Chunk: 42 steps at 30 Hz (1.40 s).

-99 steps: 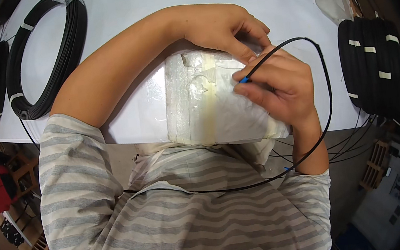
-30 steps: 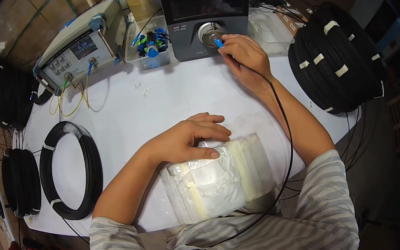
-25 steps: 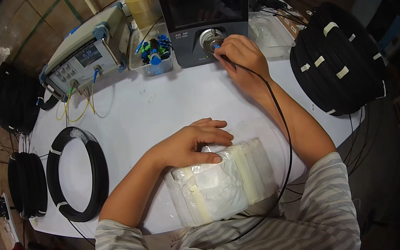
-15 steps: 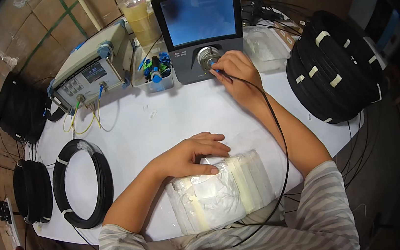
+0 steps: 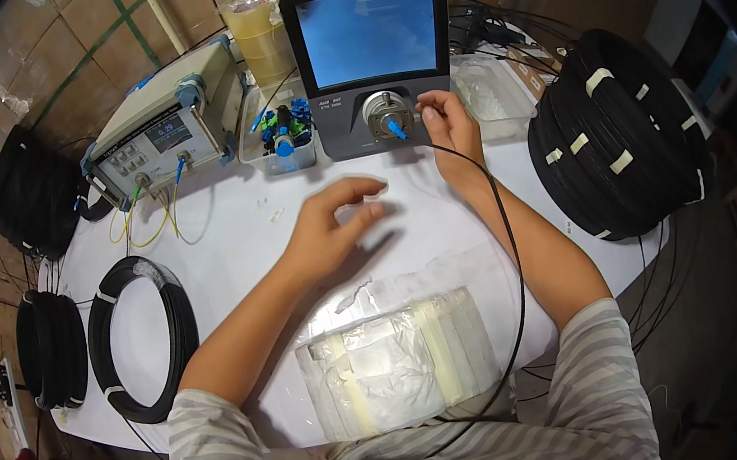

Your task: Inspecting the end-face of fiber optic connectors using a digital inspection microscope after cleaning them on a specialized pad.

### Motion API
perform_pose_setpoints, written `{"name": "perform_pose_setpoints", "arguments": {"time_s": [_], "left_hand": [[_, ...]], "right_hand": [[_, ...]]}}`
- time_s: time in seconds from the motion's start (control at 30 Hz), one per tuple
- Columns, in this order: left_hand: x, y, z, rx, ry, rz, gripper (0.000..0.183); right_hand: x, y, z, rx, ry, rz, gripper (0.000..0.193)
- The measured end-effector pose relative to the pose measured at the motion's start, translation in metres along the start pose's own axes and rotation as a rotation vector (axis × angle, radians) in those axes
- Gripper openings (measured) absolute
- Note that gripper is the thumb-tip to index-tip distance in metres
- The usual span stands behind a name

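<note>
My right hand (image 5: 445,123) is at the front of a dark grey tester (image 5: 372,57) with a blue screen. Its fingers are bunched together against the right rim of the round port (image 5: 385,115). A blue connector (image 5: 394,129) sits in that port, and its thin black cable (image 5: 508,241) runs back along my right forearm and around to my lap. My left hand (image 5: 332,230) hovers over the white table (image 5: 234,245), fingers apart, holding nothing. A clear plastic bag of white wipes (image 5: 402,367) lies near the table's front edge, below my left hand.
A grey bench instrument (image 5: 162,135) with yellow leads stands at back left. Beside it is a tray of blue connectors (image 5: 280,135). A clear box (image 5: 490,98) lies right of the tester. Black cable coils lie at right (image 5: 617,133) and left (image 5: 139,333), (image 5: 51,357), (image 5: 28,191).
My left hand has lifted off the plastic bag and moved up toward the tester, fingers spread. My right hand has shifted off the blue connector to the port's right side.
</note>
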<state>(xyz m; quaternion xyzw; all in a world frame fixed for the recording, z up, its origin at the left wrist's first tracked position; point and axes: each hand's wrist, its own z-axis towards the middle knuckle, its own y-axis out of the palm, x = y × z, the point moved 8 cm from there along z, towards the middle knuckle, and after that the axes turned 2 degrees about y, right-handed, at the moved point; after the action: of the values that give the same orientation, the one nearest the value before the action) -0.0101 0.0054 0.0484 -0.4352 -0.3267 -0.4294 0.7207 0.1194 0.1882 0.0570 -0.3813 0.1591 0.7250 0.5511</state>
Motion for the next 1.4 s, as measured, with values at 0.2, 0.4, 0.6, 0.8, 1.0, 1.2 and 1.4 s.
{"name": "perform_pose_setpoints", "arguments": {"time_s": [0.2, 0.4, 0.6, 0.8, 1.0, 1.2, 1.4], "left_hand": [[0.003, -0.021, 0.071, 0.398, 0.131, 0.096, 0.023], [-0.022, -0.016, 0.098, 0.490, 0.020, 0.029, 0.020], [-0.020, -0.012, 0.107, 0.531, 0.010, 0.103, 0.021], [-0.015, -0.013, 0.104, 0.516, 0.030, 0.073, 0.021], [-0.013, -0.011, 0.102, 0.522, 0.044, 0.114, 0.020], [-0.010, -0.014, 0.101, 0.530, 0.073, 0.119, 0.017], [-0.009, -0.014, 0.099, 0.498, 0.069, 0.126, 0.017]], "right_hand": [[0.003, 0.005, 0.006, 0.021, 0.064, -0.157, 0.035], [0.010, 0.017, 0.002, -0.076, 0.135, -0.116, 0.046], [0.011, 0.015, 0.001, -0.034, 0.084, -0.113, 0.047], [0.012, 0.016, 0.000, -0.046, 0.100, -0.129, 0.047], [0.014, 0.015, -0.003, -0.031, 0.109, -0.077, 0.045], [0.014, 0.015, -0.010, 0.003, 0.130, -0.043, 0.037], [0.021, 0.020, -0.015, -0.026, 0.193, -0.080, 0.035]]}}
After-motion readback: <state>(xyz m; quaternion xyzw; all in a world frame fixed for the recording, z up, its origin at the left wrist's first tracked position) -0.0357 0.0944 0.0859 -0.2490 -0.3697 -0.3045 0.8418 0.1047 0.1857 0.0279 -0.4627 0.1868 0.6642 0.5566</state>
